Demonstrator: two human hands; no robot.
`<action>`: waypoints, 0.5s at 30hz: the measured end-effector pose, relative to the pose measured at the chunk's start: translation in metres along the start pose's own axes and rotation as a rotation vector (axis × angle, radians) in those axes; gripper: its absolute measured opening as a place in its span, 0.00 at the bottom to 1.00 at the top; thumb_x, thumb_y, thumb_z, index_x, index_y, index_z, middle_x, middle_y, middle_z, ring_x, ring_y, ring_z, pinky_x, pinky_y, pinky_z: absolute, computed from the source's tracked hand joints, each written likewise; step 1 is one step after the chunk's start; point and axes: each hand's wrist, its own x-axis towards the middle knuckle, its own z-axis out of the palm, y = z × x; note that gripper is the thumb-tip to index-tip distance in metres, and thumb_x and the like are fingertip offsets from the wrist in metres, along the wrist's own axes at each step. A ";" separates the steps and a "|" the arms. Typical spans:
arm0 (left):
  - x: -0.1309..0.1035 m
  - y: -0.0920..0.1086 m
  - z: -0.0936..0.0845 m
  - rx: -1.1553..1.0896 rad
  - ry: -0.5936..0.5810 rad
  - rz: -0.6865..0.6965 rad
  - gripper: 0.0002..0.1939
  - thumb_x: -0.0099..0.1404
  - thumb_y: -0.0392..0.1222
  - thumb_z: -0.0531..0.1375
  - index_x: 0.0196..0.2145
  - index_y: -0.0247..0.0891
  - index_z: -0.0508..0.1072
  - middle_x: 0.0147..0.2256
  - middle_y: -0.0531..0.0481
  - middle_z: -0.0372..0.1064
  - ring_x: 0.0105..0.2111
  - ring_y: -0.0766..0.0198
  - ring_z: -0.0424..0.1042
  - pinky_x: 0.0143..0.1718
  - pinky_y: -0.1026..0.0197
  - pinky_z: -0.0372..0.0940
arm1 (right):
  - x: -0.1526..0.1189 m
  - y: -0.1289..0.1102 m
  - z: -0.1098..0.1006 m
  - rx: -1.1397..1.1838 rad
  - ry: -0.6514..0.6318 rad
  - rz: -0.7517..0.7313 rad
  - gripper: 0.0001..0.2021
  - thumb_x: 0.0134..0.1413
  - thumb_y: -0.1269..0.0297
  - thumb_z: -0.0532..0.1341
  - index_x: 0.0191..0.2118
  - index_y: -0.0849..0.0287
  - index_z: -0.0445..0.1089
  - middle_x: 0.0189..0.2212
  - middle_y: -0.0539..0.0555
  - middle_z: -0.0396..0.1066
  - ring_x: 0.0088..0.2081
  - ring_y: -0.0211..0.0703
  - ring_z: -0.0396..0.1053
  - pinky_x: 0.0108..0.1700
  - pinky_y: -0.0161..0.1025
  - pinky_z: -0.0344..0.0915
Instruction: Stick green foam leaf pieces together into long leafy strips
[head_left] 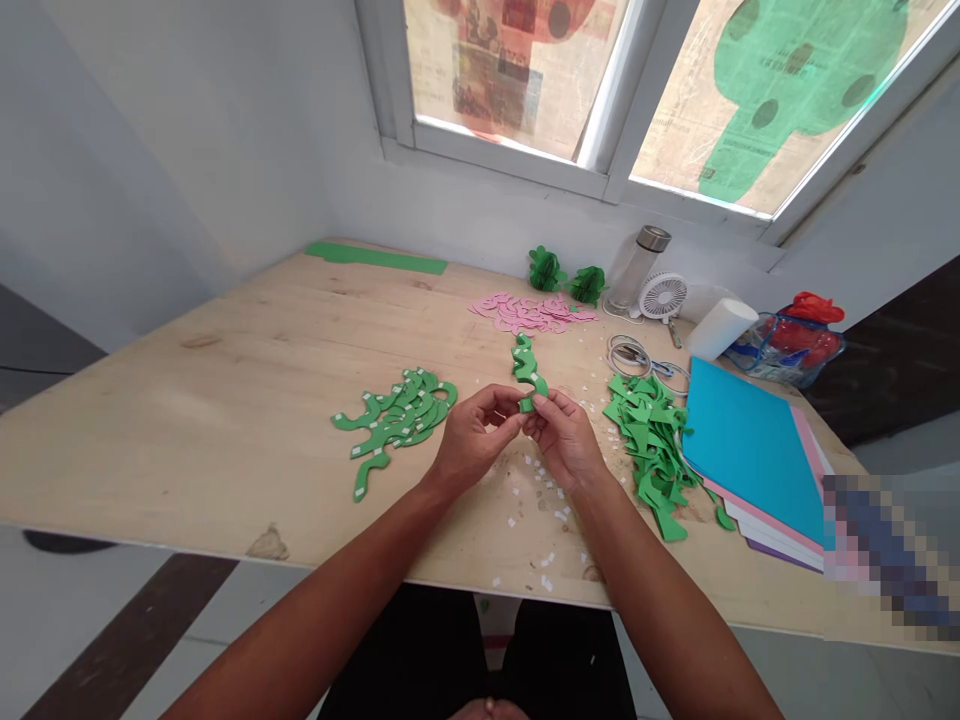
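Observation:
Above the middle of the table, a wavy green foam piece [532, 382] with small white patches points away from me. Its near end is pinched by my right hand [566, 440], thumb and fingers closed on it. My left hand [480, 437] closes on the same near end from the other side, its fingertips partly hidden. To the left lies a heap of curved green foam pieces [405, 415] bearing white squares. Another such curved piece [367, 474] sits at that heap's near edge. Small white paper bits [546, 583] are scattered below my hands.
Green offcuts [651, 440] pile at right, beside coloured sheets [750, 440] and scissors [652, 366]. Pink pieces [529, 313] lie behind, near green paper ornaments [545, 268]. A bottle [637, 265], a small fan [664, 296], a white roll [724, 327] and a basket [795, 345] stand far right.

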 end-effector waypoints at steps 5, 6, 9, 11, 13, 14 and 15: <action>0.000 0.002 0.000 0.001 -0.008 0.005 0.10 0.53 0.40 0.63 0.35 0.37 0.72 0.28 0.51 0.69 0.28 0.66 0.69 0.30 0.64 0.66 | 0.000 0.001 0.001 -0.038 0.038 -0.052 0.06 0.41 0.64 0.67 0.26 0.59 0.71 0.20 0.47 0.67 0.22 0.32 0.58 0.26 0.32 0.56; -0.001 0.002 0.000 -0.005 -0.016 0.000 0.10 0.53 0.40 0.63 0.35 0.37 0.72 0.28 0.51 0.69 0.28 0.66 0.69 0.30 0.64 0.66 | 0.000 0.001 0.001 -0.045 0.049 -0.064 0.06 0.41 0.64 0.67 0.27 0.59 0.71 0.20 0.47 0.67 0.22 0.32 0.58 0.26 0.32 0.56; -0.001 0.003 0.000 -0.032 -0.016 -0.050 0.12 0.54 0.42 0.63 0.37 0.36 0.70 0.28 0.50 0.69 0.28 0.65 0.70 0.28 0.64 0.65 | 0.001 0.002 0.000 -0.090 0.085 -0.104 0.07 0.40 0.63 0.67 0.27 0.59 0.72 0.20 0.47 0.67 0.22 0.32 0.58 0.28 0.33 0.56; -0.001 0.003 0.000 -0.056 0.006 -0.100 0.13 0.54 0.44 0.63 0.36 0.36 0.70 0.26 0.51 0.69 0.26 0.66 0.69 0.26 0.65 0.65 | 0.001 0.003 0.000 -0.141 0.093 -0.133 0.07 0.40 0.63 0.67 0.27 0.59 0.72 0.21 0.47 0.67 0.23 0.33 0.59 0.28 0.33 0.56; 0.000 0.003 0.000 -0.091 0.016 -0.138 0.12 0.54 0.45 0.63 0.34 0.36 0.69 0.25 0.52 0.69 0.24 0.66 0.68 0.24 0.65 0.64 | 0.001 0.004 0.000 -0.196 0.084 -0.165 0.06 0.41 0.62 0.66 0.27 0.58 0.72 0.20 0.47 0.67 0.24 0.34 0.59 0.29 0.34 0.56; 0.001 0.003 0.000 -0.112 0.014 -0.151 0.12 0.53 0.46 0.64 0.32 0.36 0.69 0.24 0.52 0.69 0.24 0.67 0.68 0.24 0.65 0.63 | 0.001 0.004 0.000 -0.223 0.077 -0.180 0.06 0.41 0.62 0.66 0.27 0.58 0.72 0.20 0.47 0.67 0.24 0.34 0.59 0.28 0.34 0.56; 0.001 0.004 0.000 -0.135 0.010 -0.163 0.12 0.53 0.46 0.64 0.30 0.36 0.69 0.24 0.52 0.69 0.23 0.67 0.68 0.23 0.65 0.63 | 0.000 0.004 0.001 -0.250 0.070 -0.193 0.06 0.42 0.62 0.66 0.26 0.58 0.72 0.20 0.47 0.67 0.24 0.34 0.59 0.28 0.34 0.56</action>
